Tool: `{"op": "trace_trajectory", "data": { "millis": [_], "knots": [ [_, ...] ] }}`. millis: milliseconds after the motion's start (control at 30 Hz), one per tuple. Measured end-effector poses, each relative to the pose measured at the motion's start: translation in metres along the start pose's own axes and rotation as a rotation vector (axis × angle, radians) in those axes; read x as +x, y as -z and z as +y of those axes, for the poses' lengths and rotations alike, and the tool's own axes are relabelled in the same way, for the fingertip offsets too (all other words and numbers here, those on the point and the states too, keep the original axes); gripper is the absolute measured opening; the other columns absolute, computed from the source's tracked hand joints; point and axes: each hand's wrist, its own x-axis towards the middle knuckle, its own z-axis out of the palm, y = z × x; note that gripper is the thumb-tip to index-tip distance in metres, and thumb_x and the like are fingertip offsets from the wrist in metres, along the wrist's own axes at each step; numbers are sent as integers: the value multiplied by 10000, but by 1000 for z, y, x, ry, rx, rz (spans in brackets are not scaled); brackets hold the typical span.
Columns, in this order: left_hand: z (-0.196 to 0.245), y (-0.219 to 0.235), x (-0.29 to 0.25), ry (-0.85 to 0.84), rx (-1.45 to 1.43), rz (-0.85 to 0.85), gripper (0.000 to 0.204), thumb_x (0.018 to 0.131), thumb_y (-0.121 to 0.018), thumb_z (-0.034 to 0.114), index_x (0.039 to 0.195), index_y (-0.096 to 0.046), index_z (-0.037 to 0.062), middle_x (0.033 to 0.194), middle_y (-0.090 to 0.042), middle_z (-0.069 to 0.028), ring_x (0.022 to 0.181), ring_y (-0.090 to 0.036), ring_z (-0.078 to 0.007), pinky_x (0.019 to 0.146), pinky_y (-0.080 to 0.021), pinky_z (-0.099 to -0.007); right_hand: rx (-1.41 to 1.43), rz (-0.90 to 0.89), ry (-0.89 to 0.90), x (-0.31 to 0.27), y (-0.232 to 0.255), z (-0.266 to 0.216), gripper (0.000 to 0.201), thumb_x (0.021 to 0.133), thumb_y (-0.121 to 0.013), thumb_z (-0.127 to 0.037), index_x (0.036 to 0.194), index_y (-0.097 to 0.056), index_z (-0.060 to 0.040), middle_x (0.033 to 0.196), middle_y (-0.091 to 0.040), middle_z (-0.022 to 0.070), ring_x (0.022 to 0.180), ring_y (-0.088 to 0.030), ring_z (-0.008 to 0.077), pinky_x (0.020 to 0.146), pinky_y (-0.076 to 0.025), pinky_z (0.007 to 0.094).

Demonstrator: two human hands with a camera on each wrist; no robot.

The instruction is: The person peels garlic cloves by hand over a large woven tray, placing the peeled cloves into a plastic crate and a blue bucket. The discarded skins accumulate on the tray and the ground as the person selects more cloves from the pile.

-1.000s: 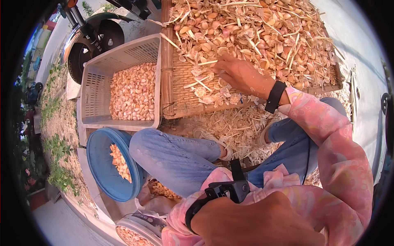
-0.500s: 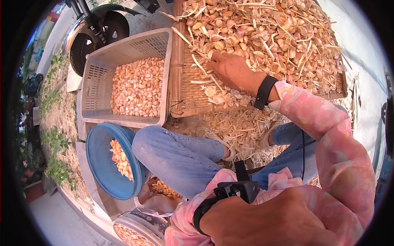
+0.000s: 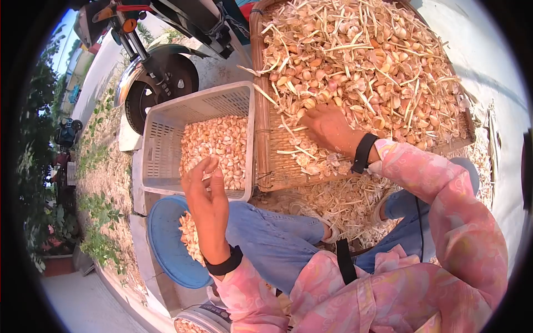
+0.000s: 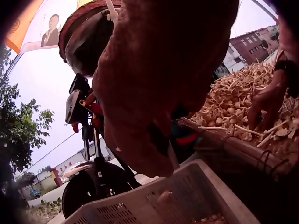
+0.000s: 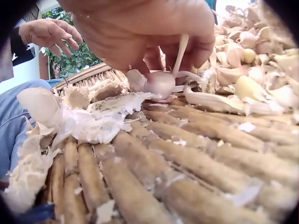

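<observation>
The right hand (image 3: 328, 126) is down on the woven bamboo tray (image 3: 277, 161), at the near edge of the big garlic pile (image 3: 366, 66). In the right wrist view its fingertips (image 5: 187, 51) are curled round a garlic bulb (image 5: 159, 83) that's touching the slats, with the pale stem (image 5: 180, 49) sticking up between the fingers — so the long axis runs roughly upright, tilted a bit. So the bulb is right under that hand, and that's clearly the nearer one.

The left hand (image 3: 206, 200) is well apart from it, raised over the near rim of the white plastic basket (image 3: 161, 139). Its fingers are spread and loose, and I can't see anything in them. The basket, full of separated cloves (image 3: 214, 147), sits just beside the tray's left edge, so from the bulb it's a short sideways hop to the left.

Textures: the tray is ribbed, dry split bamboo with papery white skins (image 5: 88, 123) snagged on it. The pile is a tangle of stiff straw-coloured stalks and smooth pinkish cloves. The basket is a rigid slotted lattice. Below it there's a blue plastic tub (image 3: 166, 244) with more cloves inside, plus a heap of husks on the ground by the person's jeans (image 3: 272, 238). A motorbike wheel (image 3: 161, 77) is parked behind the basket.
</observation>
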Motion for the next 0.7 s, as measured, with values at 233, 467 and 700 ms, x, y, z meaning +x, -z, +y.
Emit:
{"op": "trace_trajectory", "data": {
  "millis": [233, 467, 700],
  "knots": [
    [-32, -83, 9, 9, -135, -336, 280, 850, -573, 130, 1091, -575, -14, 960, -617, -116, 753, -586, -137, 648, -472, -257, -40, -142, 112, 28, 9, -20, 149, 699, -596, -115, 830, -581, -44, 810, -560, 126, 738, -605, 285, 657, -473, 380],
    [-52, -167, 22, 25, -390, -259, 247, 850, -556, 93, 1073, -576, -12, 870, -619, -88, 726, -582, -134, 636, -473, -253, 152, 115, 218, 22, 36, -33, 169, 695, -609, -117, 844, -550, -65, 797, -534, 104, 732, -579, 282, 633, -447, 386],
    [7, -147, 9, 50, -709, -339, 167, 903, -520, 116, 994, -561, -19, 761, -597, -30, 665, -572, -100, 582, -475, -230, 277, 151, 108, 3, 67, -37, 222, 727, -628, -146, 884, -521, -32, 839, -529, 120, 778, -573, 314, 660, -454, 402]
  ]
}}
